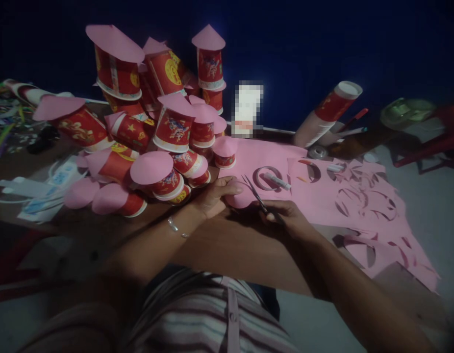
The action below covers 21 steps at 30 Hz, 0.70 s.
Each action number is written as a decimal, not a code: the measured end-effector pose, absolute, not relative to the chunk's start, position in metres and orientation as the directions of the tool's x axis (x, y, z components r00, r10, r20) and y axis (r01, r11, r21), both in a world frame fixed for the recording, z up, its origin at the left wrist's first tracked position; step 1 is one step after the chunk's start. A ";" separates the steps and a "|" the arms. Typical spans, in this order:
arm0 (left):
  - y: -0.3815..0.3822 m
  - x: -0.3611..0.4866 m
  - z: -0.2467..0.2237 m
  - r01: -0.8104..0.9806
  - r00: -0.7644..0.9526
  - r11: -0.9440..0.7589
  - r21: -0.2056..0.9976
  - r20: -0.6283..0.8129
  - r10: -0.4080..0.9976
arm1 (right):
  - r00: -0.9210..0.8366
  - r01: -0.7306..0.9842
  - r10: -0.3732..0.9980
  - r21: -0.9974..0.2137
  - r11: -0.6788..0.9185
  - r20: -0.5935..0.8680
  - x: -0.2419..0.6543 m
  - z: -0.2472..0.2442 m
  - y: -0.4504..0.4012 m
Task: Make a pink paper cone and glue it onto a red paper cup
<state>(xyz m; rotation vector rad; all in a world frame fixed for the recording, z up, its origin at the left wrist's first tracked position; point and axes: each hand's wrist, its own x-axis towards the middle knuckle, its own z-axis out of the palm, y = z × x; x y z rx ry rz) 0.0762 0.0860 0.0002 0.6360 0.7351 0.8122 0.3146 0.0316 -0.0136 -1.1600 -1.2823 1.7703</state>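
Note:
My left hand (216, 198) pinches the left edge of a round pink paper piece (239, 196) near the table's middle. In my right hand (286, 215) is a pair of scissors (261, 200), its blades parted and pointing up and left at the paper's right side. Behind my hands a large pink sheet (264, 154) lies on the table, with a roll of tape (262, 179) and a small tube (277, 181) on it. Red paper cups with pink cone tops (173, 130) are piled to the left of the sheet, close to my left hand.
Cut pink paper scraps (374, 201) spread over the right side of the brown table (227, 245). A tilted stack of cups (328, 113) stands at the back right. On the left are a white power strip (61, 179) and cables. A bright, pixelated patch (248, 108) is at the back.

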 end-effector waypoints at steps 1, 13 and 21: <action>0.086 0.076 0.000 -0.407 0.477 0.536 0.740 -0.328 0.815 | -0.391 -0.013 0.876 -0.950 -0.312 -0.283 0.315 -0.014 0.031; 0.086 0.076 0.001 -0.421 0.491 0.540 0.729 -0.317 0.811 | -0.376 0.013 0.878 -0.949 -0.314 -0.296 0.313 -0.010 0.031; 0.085 0.076 0.001 -0.412 0.475 0.537 0.736 -0.330 0.816 | -0.393 -0.019 0.877 -0.951 -0.307 -0.276 0.312 -0.012 0.031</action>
